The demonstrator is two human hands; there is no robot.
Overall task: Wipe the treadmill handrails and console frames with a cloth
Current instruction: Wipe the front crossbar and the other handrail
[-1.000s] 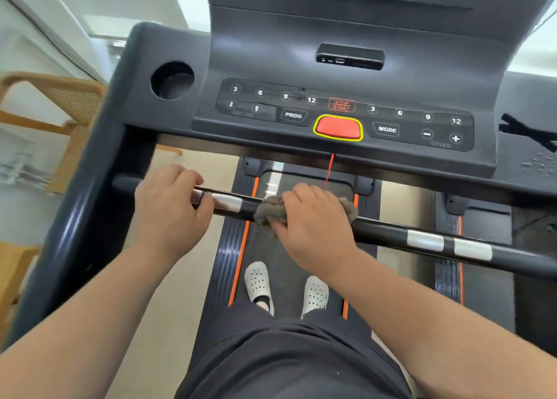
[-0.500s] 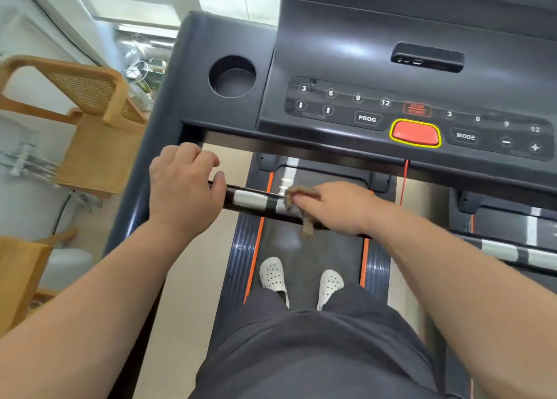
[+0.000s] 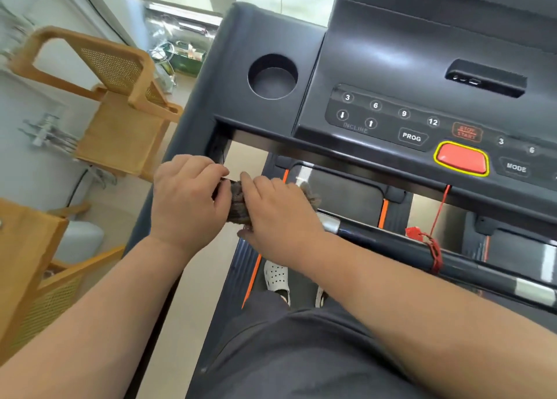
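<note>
Under both hands (image 3: pixel 235 205), handrail's (image 3: pixel 391 242) left end.

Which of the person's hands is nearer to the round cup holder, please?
Left. The left hand sits just below the cup holder; the right hand is lower and further right.

one head-worn wide view, looking steeply down and forward, close over the handrail (image 3: pixel 391 242) and console (image 3: pixel 391 103)
</note>
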